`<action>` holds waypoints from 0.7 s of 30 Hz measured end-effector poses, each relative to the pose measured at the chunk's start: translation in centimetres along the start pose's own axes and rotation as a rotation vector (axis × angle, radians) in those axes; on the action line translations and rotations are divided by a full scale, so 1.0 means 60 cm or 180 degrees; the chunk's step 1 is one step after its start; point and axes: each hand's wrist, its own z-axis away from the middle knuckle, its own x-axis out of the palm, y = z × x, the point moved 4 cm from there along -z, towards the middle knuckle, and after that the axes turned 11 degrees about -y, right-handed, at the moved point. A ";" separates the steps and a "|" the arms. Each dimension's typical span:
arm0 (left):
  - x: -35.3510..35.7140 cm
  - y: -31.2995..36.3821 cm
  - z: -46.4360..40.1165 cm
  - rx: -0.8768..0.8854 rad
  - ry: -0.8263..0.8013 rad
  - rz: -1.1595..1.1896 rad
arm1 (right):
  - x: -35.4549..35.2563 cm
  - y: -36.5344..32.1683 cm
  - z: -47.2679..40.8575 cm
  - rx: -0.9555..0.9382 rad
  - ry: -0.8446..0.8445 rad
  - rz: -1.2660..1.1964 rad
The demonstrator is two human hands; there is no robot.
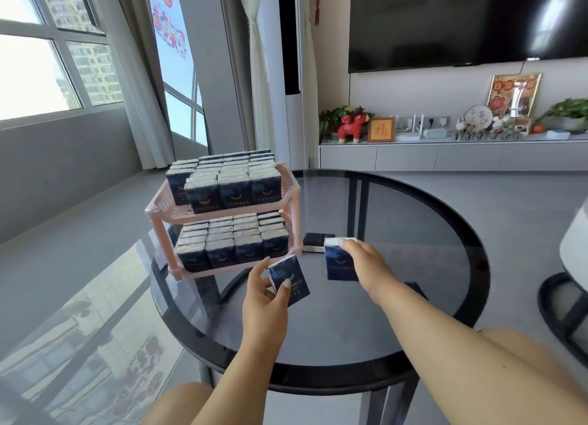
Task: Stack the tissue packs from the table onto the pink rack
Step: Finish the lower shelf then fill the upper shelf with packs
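Note:
A two-tier pink rack (294,191) stands at the left of the round glass table (413,221), both tiers packed with several dark blue tissue packs. My left hand (262,294) pinches one tilted blue pack (294,275) just in front of the rack's lower tier. To its right, my right hand (362,260) grips a second upright pack (339,262) from above. One more pack (316,241) lies flat on the glass behind it, next to the rack's right leg.
A white stool with a black base (569,284) stands at the right of the table. Behind is a TV cabinet (445,157) with ornaments, and a tall white air conditioner (294,106). My knees show below the table's near edge.

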 end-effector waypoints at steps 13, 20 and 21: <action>0.019 0.001 0.002 -0.0022 -0.1102 0.0102 | 0.075 0.060 0.023 -0.0772 -0.0014 0.1076; 0.025 -0.008 0.002 0.0030 -0.1094 -0.0311 | 0.077 0.060 0.026 -0.1065 0.0029 0.1255; 0.024 -0.006 0.003 0.0043 -0.1020 -0.0330 | 0.077 0.060 0.026 -0.1076 0.0008 0.1241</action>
